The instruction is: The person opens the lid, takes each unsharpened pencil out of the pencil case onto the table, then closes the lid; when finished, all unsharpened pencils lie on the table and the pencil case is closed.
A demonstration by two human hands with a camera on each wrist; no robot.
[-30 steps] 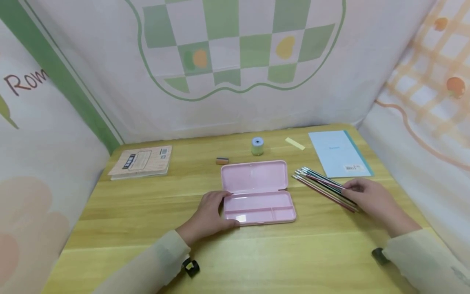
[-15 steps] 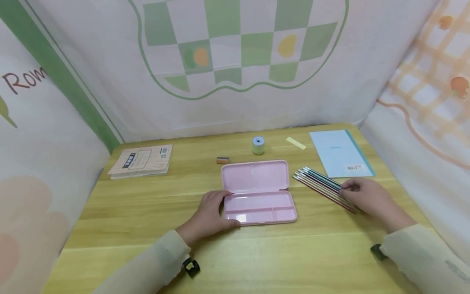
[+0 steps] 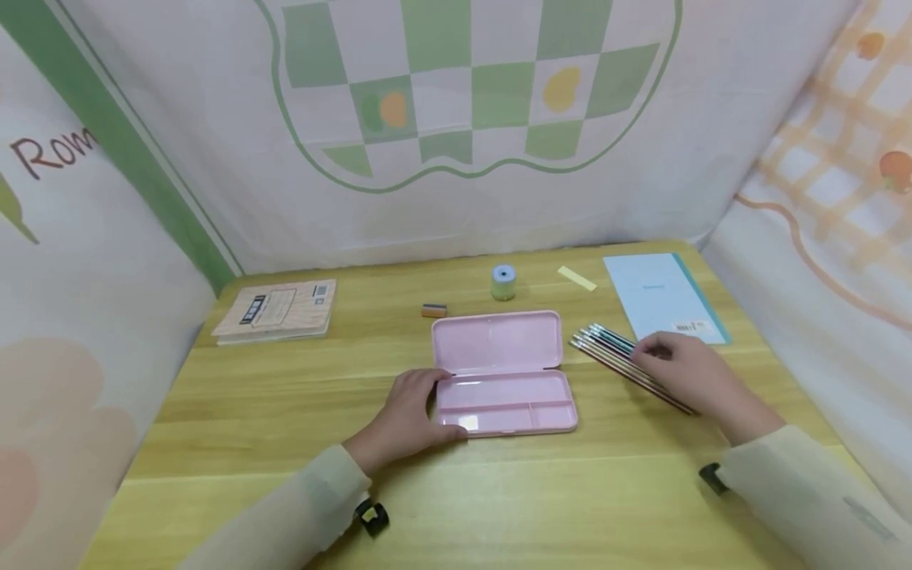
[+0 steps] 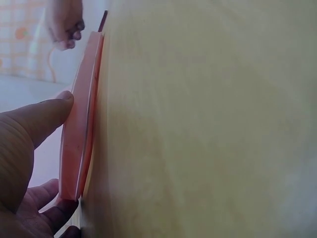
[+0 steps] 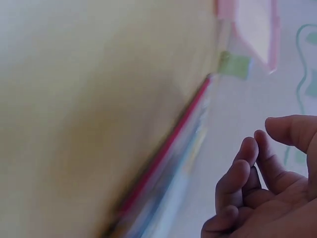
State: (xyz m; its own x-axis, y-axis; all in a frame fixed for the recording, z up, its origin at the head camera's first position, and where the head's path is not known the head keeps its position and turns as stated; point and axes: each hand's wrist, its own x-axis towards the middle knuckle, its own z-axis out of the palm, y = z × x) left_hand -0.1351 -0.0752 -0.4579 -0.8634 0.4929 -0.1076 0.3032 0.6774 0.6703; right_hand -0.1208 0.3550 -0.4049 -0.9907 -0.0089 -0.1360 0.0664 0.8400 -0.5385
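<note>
A pink pencil case (image 3: 502, 389) lies opened flat, its lid tipped away behind a divided tray. My left hand (image 3: 404, 416) grips the tray's left end, thumb at the front edge and fingers at the back; the left wrist view shows the case's side wall (image 4: 78, 139) between them. To the right, several pencils (image 3: 606, 353) lie side by side at a slant, eraser ends toward the case. Over their near part hovers my right hand (image 3: 684, 374). In the right wrist view its thumb and bent fingers (image 5: 230, 181) stand apart with nothing between them, beside the blurred pencils (image 5: 166, 144).
Behind the case stand a small eraser (image 3: 434, 310) and a round pencil sharpener (image 3: 503, 283). A pale yellow strip (image 3: 577, 279) lies further right. A light blue notebook (image 3: 655, 293) is at the back right, a brown book (image 3: 278, 310) at the back left. Fabric walls enclose the table (image 3: 499, 499).
My right hand has slid leftward along the pencils and come off them. One pencil that lay across the others now lies in line with them. The left hand keeps its place.
</note>
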